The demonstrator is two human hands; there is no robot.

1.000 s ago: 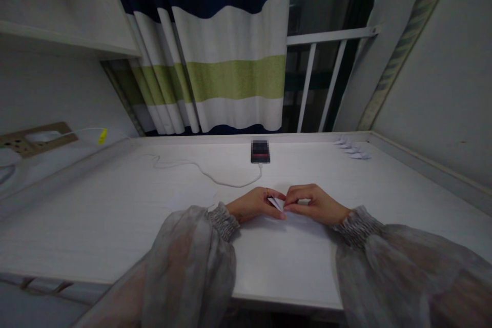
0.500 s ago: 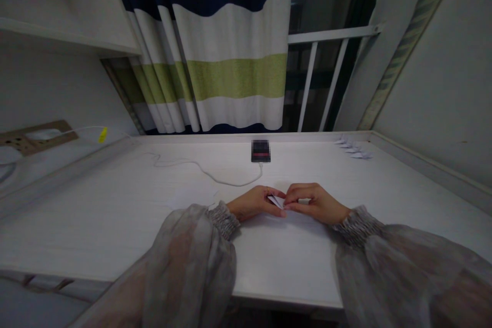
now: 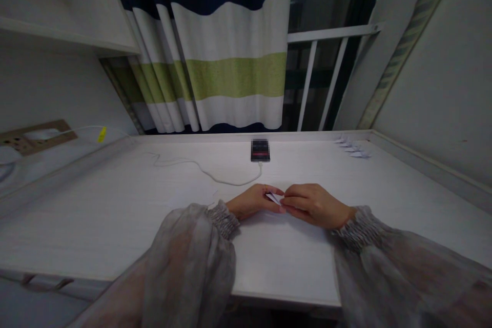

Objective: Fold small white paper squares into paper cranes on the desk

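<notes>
A small piece of folded white paper (image 3: 274, 198) is held just above the white desk, in front of me. My left hand (image 3: 255, 201) grips it from the left, thumb on the near side and fingers on the far side. From the right, my right hand (image 3: 317, 205) pinches the paper's right end, its fingertips meeting those of the left hand. The fingers cover part of the paper, so its full shape is hidden.
Several small folded white paper pieces (image 3: 352, 147) lie at the desk's back right. A dark phone-like device (image 3: 260, 150), partly blurred, sits at the back with a white cable (image 3: 215, 179) running left. A power strip (image 3: 38, 136) is at far left. Behind hangs a striped curtain (image 3: 234, 77).
My right hand has turned, its fingers closing in and the back of the hand facing up more. The left hand stays nearly still with the paper.
</notes>
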